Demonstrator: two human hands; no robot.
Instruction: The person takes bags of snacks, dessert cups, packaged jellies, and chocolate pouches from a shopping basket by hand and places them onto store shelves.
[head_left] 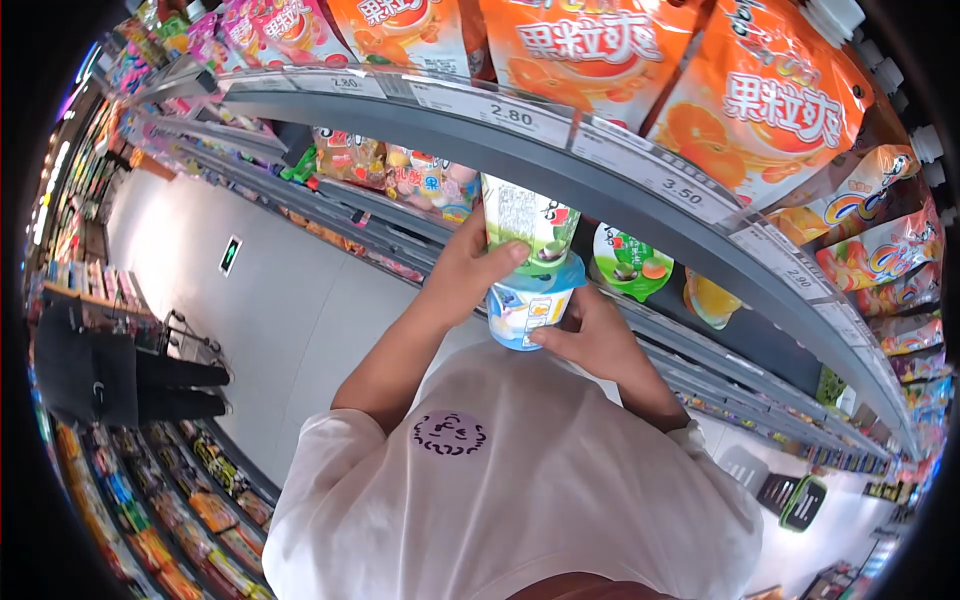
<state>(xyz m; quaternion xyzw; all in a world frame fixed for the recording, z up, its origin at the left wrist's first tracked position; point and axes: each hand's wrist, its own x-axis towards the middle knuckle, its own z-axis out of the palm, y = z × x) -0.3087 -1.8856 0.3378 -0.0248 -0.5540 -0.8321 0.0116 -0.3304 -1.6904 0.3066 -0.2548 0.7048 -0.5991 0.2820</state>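
Observation:
My left hand is wrapped round a white and green jelly cup, thumb across its front. Directly below it, my right hand grips a second jelly cup, white and blue with a blue lid. The two cups sit end to end, close together or touching, just in front of a shelf. To the right of them, a green-lidded cup and a yellow cup stand on that lower shelf.
A grey shelf edge with price labels curves above my hands. Orange drink pouches fill the upper shelf. Bags of sweets lie left of the cups. In the aisle at left, a person in dark clothes is near a cart.

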